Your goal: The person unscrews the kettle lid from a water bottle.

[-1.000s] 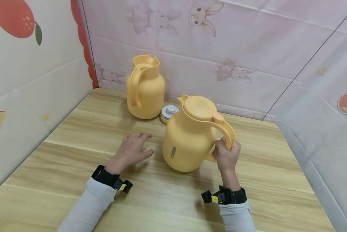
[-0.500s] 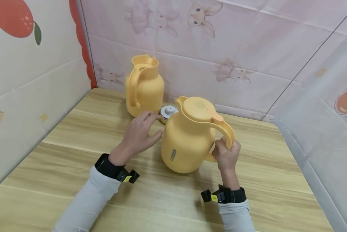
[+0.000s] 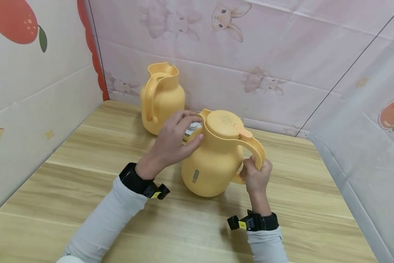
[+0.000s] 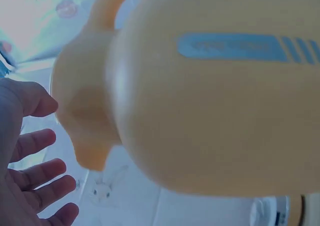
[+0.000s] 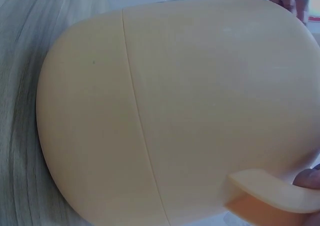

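My right hand grips the handle of a yellow thermos jug, its fingers curled round it. The jug stands slightly tilted in the middle of the table, its round lid on and an orange thumb lever at the handle's top. Beside the spout reaches my left hand, fingers loosely spread and holding nothing. In the left wrist view, its thumb and fingers are spread at the jug's neck. The right wrist view is filled by the jug's body, with the handle's lower end at the bottom right.
A second yellow thermos jug, its top without a round lid, stands at the back left. A white and yellow stopper lies between the jugs, partly hidden by my left hand. Patterned cloth walls surround the wooden table.
My left hand has moved up and to the right, from beside the jug's body to its spout, now covering part of the stopper. My right hand keeps its grip on the handle.
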### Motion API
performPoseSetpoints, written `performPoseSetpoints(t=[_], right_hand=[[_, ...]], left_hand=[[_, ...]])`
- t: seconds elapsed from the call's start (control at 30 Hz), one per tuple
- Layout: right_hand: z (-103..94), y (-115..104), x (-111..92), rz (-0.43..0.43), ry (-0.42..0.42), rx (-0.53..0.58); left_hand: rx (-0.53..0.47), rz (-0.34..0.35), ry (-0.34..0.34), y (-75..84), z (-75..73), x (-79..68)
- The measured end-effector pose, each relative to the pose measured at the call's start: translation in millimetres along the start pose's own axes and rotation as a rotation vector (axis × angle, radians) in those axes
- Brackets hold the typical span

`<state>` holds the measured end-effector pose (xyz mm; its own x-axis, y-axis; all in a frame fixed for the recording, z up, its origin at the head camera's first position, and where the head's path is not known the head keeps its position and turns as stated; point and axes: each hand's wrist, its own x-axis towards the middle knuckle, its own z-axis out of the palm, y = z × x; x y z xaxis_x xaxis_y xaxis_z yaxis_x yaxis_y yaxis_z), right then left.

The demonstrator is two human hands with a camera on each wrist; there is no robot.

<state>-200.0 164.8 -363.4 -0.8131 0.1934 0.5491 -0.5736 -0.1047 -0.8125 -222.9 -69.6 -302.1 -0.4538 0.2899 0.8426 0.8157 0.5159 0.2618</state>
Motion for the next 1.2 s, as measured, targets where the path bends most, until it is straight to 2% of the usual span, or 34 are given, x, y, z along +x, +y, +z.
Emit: performPoseSetpoints(t=[0.33,0.53,0.73,0.97,1.2], right_hand=[[-0.4,1.5,-0.1,-0.005,0.0,0.002],[-1.3,1.0,-0.7,0.001,0.001,0.018],[0.3,0.2,0.5,-0.007,0.0,0.026],[-0.4,0.3,0.9,-0.001,0.007,-0.003],[-0.8,1.3,0.8,0.0,0.005,0.017]], left_hand=[[0.016,0.049,-0.007,13.6,13.2,26.4],[0.001,0.061,-0.03,18.9,24.6,34.9],[0.006,0.094,-0.008,23.1,32.6,39.0],[0.08,0.049,-0.043,28.5,37.2,42.5],[0.147,0.011,-0.002,30.2,47.0,48.9]])
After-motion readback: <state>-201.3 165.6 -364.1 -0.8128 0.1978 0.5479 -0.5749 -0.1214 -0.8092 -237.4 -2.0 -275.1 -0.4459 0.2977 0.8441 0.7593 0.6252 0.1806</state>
